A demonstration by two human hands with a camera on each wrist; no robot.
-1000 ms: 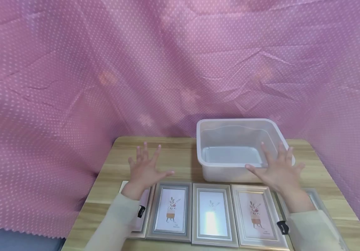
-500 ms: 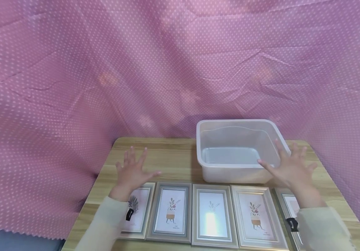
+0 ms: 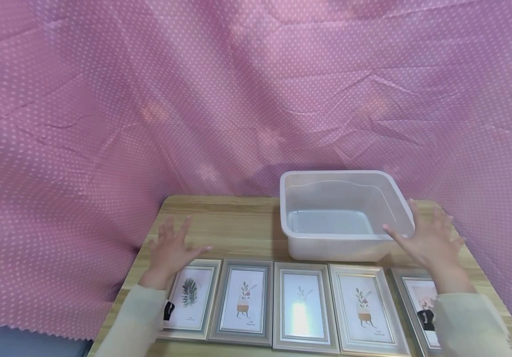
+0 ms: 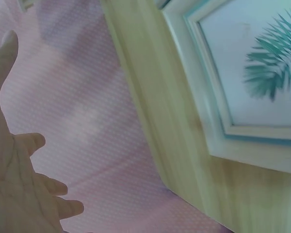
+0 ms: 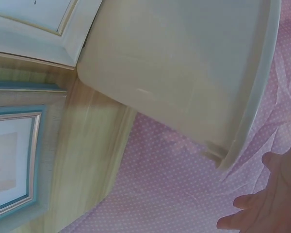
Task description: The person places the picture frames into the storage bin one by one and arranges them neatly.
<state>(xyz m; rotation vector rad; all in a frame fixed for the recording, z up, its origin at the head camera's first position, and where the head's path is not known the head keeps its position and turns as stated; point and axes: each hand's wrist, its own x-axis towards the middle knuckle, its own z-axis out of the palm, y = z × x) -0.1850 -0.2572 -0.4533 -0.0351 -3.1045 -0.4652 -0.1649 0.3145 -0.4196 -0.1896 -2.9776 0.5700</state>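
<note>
My left hand (image 3: 168,255) hovers with spread fingers above the table's left side, holding nothing. Just below it lies a picture frame with a palm-leaf print (image 3: 190,297), partly covered by the sleeve; the left wrist view shows its pale border (image 4: 203,116) too. My right hand (image 3: 432,245), fingers also spread and holding nothing, hovers by the right side of a white plastic tub (image 3: 332,248). Beneath the right forearm is another picture frame (image 3: 410,292), partly hidden; its corner (image 5: 51,141) shows in the right wrist view.
Between the outer frames, a flowerpot-print frame (image 3: 243,302), a glare-covered frame (image 3: 302,307) and another flowerpot-print frame (image 3: 365,307) lie in a row on the wooden table (image 3: 233,223). A pink dotted cloth (image 3: 238,99) hangs behind and at both sides.
Both hands have moved outward, the left hand to the left and the right hand to the right. More of the two outer picture frames shows now. The tub and frames have stayed put.
</note>
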